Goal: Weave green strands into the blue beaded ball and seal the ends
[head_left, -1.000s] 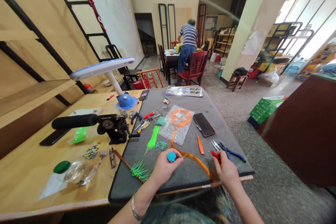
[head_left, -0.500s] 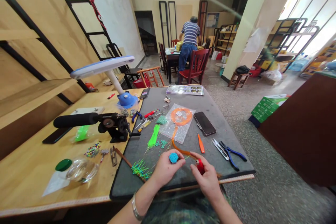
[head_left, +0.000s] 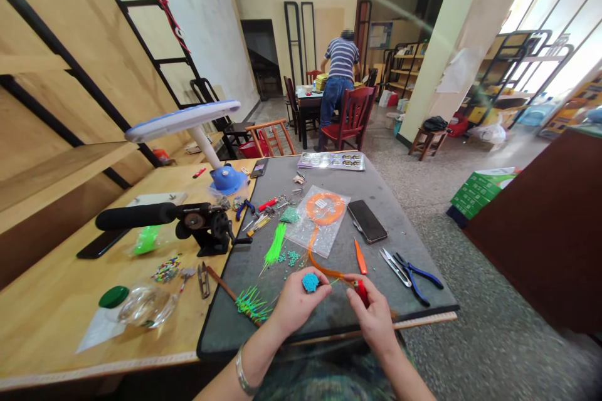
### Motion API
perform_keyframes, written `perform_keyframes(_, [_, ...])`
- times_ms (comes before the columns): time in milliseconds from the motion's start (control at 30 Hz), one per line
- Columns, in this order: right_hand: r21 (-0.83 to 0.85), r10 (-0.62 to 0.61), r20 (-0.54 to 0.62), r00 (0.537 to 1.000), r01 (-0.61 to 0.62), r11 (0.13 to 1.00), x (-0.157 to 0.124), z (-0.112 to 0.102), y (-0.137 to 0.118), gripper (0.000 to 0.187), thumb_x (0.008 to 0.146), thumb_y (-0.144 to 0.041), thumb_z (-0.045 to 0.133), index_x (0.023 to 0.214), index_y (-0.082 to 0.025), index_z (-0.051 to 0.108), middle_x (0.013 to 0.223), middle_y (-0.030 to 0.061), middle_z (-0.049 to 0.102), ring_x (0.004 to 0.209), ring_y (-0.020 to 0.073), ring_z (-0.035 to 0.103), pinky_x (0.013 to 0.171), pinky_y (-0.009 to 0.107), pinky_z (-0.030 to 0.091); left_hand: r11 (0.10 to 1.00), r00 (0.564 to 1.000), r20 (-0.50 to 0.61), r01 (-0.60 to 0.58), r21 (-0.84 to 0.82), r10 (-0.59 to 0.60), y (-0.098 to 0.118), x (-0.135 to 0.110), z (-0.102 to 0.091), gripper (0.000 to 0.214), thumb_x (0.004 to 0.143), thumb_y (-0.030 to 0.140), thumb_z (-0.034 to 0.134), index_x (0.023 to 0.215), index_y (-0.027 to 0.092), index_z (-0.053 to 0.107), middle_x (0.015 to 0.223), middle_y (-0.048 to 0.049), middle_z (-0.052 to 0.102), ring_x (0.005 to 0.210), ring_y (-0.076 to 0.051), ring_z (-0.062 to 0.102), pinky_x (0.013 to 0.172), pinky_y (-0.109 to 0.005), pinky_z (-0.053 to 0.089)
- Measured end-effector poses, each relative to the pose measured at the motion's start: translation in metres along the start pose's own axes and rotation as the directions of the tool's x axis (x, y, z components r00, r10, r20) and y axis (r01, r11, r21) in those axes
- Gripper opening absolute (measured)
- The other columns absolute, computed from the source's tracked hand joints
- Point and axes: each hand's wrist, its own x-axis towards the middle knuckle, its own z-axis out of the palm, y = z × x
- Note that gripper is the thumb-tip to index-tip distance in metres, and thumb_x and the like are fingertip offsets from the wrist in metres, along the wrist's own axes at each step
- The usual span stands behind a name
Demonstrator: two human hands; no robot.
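Note:
My left hand is closed around a round cluster of turquoise beads, which shows between thumb and curled fingers. A thin green strand sticks out from its fingertips toward the right. Gripped in my right hand is a red lighter, its top end pointing at the strand. An orange cord runs just behind both hands. Loose turquoise beads lie beyond my left hand, beside a bundle of bright green strands. A stick with beaded green strands rests to the left.
On the grey mat are a bagged orange coil, a phone, an orange-handled tool, snips and blue pliers. Leftward stand a hand-cranked device and a clear jar. A person bends over a far table.
My right hand has shifted slightly to the right and the lighter in it has turned a little. The left hand with the bead cluster is almost still.

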Motion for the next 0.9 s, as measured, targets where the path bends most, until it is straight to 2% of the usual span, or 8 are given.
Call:
perform_keyframes(133, [0.153,0.243,0.038,0.969,-0.246,0.957,0.007,0.006,0.008,0.062,0.082,-0.068,0.035,0.059,-0.016,0.06,0.043,-0.0041,0.038,0.04,0.0099,0.033,0.041,0.022,0.026,1.0,1.0,0.024,0.0,0.032,-0.001,0.002,-0.001,0.002,0.008,0.07,0.023,0.065,0.069,0.015,0.063,0.067,-0.0024,0.066,0.062,-0.015,0.056,0.062,-0.024,0.044])
perform_keyframes(233, [0.166,0.328,0.048,0.943,-0.331,0.929,0.011,0.013,0.009,0.065,0.08,-0.071,0.035,0.047,-0.018,0.052,0.04,-0.0041,0.035,0.039,0.009,0.03,0.039,0.022,0.023,0.998,0.999,0.043,-0.011,0.064,0.008,0.003,-0.001,0.003,0.007,0.07,0.022,0.064,0.07,0.015,0.064,0.066,-0.0024,0.066,0.062,-0.015,0.056,0.062,-0.024,0.044])
perform_keyframes(433, [0.156,0.289,0.054,0.956,-0.294,0.943,0.012,0.019,0.013,0.06,0.08,-0.066,0.038,0.045,-0.019,0.05,0.046,-0.0013,0.044,0.043,0.0106,0.038,0.043,0.022,0.028,0.992,0.998,0.054,-0.025,0.125,0.018,0.003,-0.002,0.005,0.007,0.07,0.021,0.063,0.07,0.015,0.066,0.066,-0.0022,0.067,0.062,-0.014,0.057,0.061,-0.023,0.043])
perform_keyframes(667, [0.08,0.262,0.08,0.962,-0.268,0.96,0.013,0.018,0.018,0.06,0.083,-0.062,0.034,0.044,-0.019,0.05,0.045,-0.0016,0.041,0.043,0.0108,0.037,0.043,0.023,0.027,0.989,0.997,0.063,-0.046,0.139,0.037,0.001,-0.003,0.005,0.006,0.07,0.02,0.063,0.069,0.016,0.066,0.066,-0.0015,0.067,0.062,-0.014,0.057,0.062,-0.022,0.043])
perform_keyframes(900, [0.083,0.254,0.076,0.964,-0.26,0.962,0.013,0.018,0.02,0.059,0.085,-0.06,0.035,0.046,-0.018,0.052,0.045,-0.0016,0.041,0.043,0.0108,0.038,0.043,0.022,0.027,0.989,0.997,0.066,-0.042,0.144,0.032,0.001,-0.002,0.006,0.005,0.07,0.02,0.063,0.069,0.016,0.066,0.066,-0.0016,0.067,0.062,-0.014,0.057,0.061,-0.022,0.043])
